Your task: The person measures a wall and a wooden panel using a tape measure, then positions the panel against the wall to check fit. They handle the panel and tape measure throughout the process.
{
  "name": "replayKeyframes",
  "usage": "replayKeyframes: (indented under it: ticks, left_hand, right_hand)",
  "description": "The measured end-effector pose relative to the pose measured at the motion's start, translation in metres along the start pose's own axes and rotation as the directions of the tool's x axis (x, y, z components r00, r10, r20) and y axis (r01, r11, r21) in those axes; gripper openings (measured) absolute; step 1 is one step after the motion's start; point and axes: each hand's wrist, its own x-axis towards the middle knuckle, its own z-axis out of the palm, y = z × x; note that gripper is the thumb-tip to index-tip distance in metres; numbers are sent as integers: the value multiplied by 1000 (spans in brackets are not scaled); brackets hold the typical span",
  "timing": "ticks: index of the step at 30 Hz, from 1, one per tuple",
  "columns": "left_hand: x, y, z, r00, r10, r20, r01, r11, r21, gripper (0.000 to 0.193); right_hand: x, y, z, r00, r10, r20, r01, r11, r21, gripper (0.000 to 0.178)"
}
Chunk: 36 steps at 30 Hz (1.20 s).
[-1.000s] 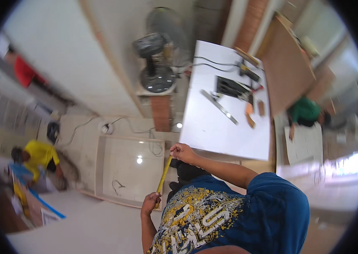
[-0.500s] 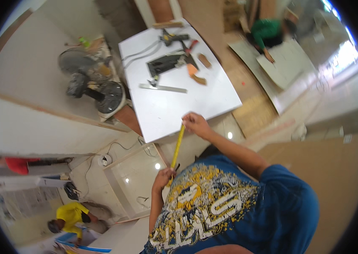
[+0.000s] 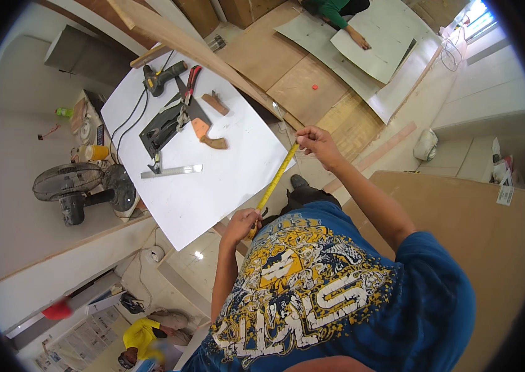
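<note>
A yellow tape measure [image 3: 277, 178] is stretched between my two hands in front of me, its blade beside the near right edge of a white-topped table [image 3: 231, 170]. My left hand [image 3: 243, 225] is closed round the case, close to my shirt. The blade's far end is pinched by my right hand [image 3: 317, 146] at the table's right corner. On the tabletop lie a power drill [image 3: 164, 77], a red-handled tool [image 3: 193, 82], a metal combination square [image 3: 172, 172], an orange piece with a brown wooden handle [image 3: 210, 134], a brown wooden block [image 3: 215, 103] and a black flat item [image 3: 166, 128].
A long wooden board [image 3: 194, 49] crosses the table's far side. On the left stands a black fan [image 3: 76, 189]. A person in green [image 3: 332, 13] works over pale sheets [image 3: 371, 53] at far right; another in yellow [image 3: 140, 335] is at lower left. A brown sheet [image 3: 448, 229] lies right.
My view has swung right, so the table and fan sit further left. My hands, with the tape stretched between them, have come from the table's near edge to its right corner.
</note>
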Motion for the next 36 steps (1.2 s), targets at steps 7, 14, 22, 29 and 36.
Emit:
replayKeyframes:
  ticks: [7, 14, 22, 29, 36]
  left_hand:
    - [57, 14, 0, 995, -51, 83, 33, 977, 212, 42]
    - [76, 14, -18, 937, -51, 346, 14, 994, 109, 39]
    - [80, 64, -41, 917, -9, 398, -92, 968, 232, 38]
    - [105, 112, -27, 918, -124, 378, 40, 974, 223, 33]
    - [180, 132, 9, 949, -95, 302, 65, 992, 106, 29]
  right_hand:
    - [-12, 27, -57, 981, 128, -146, -124, 991, 41, 22]
    - [-55, 46, -56, 931, 135, -340, -73, 979, 188, 20]
    - [-35, 10, -57, 924, 65, -376, -4, 987, 160, 22]
    - [12, -10, -97, 927, 79, -366, -31, 991, 133, 21]
    - [96, -24, -182, 951, 172, -256, -159, 985, 73, 18]
